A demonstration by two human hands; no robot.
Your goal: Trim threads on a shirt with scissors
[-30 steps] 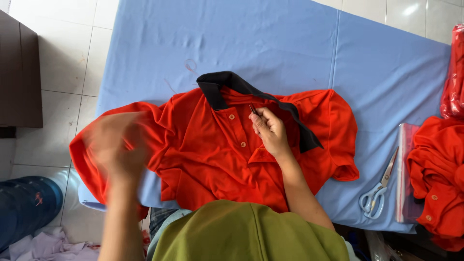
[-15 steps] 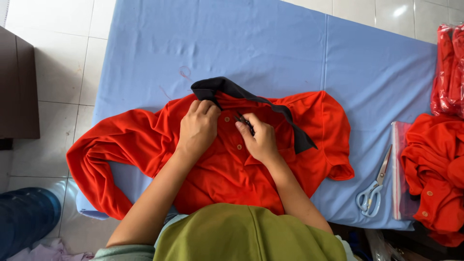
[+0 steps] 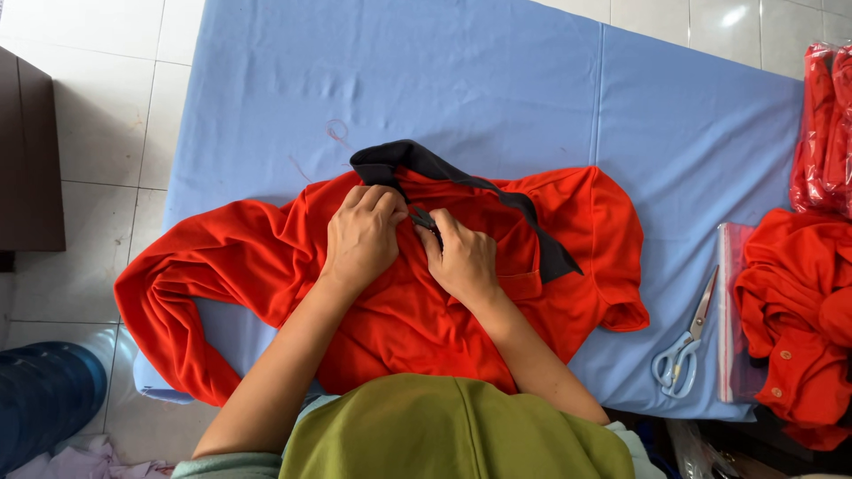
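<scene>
**Orange-red polo shirt, worked at the placket by both hands**

Orange-red polo shirt (image 3: 399, 302) is shown spread front-up on the blue table cover (image 3: 497, 89), its black collar (image 3: 417, 164) turned toward the far edge and one long sleeve trailing off the near-left corner. A small chest pocket is seen just beside the right hand. At the button placket below the collar, a small dark tool (image 3: 426, 219), too small to be identified, is gripped between the closed fingers of the right hand (image 3: 461, 262). The left hand (image 3: 359, 239) is curled shut, with a fold of the shirt front pinched beside the tool; the two hands nearly touch.

Compared with one second earlier, the left hand, then blurred in motion out over the left sleeve, has been brought in to the placket, and it has remained there since the half-second frame. The right hand has kept its place throughout. The shirt itself has scarcely shifted. From this it may be judged that a one-handed hold has been replaced by a two-handed one, the fabric being steadied for fine work at the placket.

Further out, scissors (image 3: 683, 350) lie near the right table edge, well apart from the hands. Beside them a clear plastic bag (image 3: 729, 319) is partly covered by a heap of like-coloured garments (image 3: 799, 310); bagged red garments (image 3: 821, 124) are stacked at the far right.
</scene>
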